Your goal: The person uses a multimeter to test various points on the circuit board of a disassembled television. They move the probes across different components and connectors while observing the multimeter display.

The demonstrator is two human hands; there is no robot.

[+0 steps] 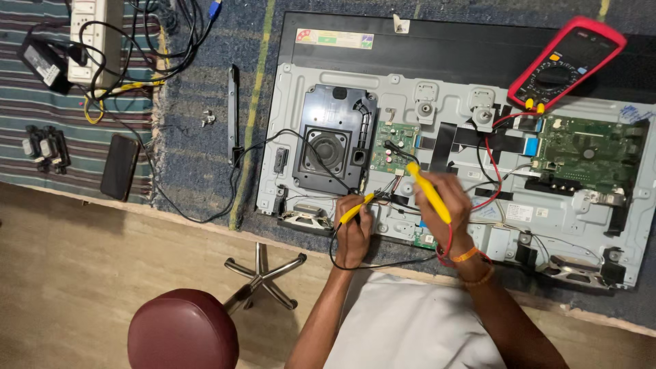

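Gripping 1 slim yellow plastic meter probe (357,209) in closed fingers, the left hand (353,236) points its tip up and to the right toward the small green circuit board (394,147) on the opened grey metal television back (451,171). The right hand (447,205) clamps a 2nd yellow probe (428,192), long axis running up-left, its tip resting at the same board's lower right edge. The board lies just above both hands; the right probe's tip is nearer. A red lead (493,174) runs to the red-cased multimeter (567,61) at the upper right. A maroon round stool (183,331) stands below left.
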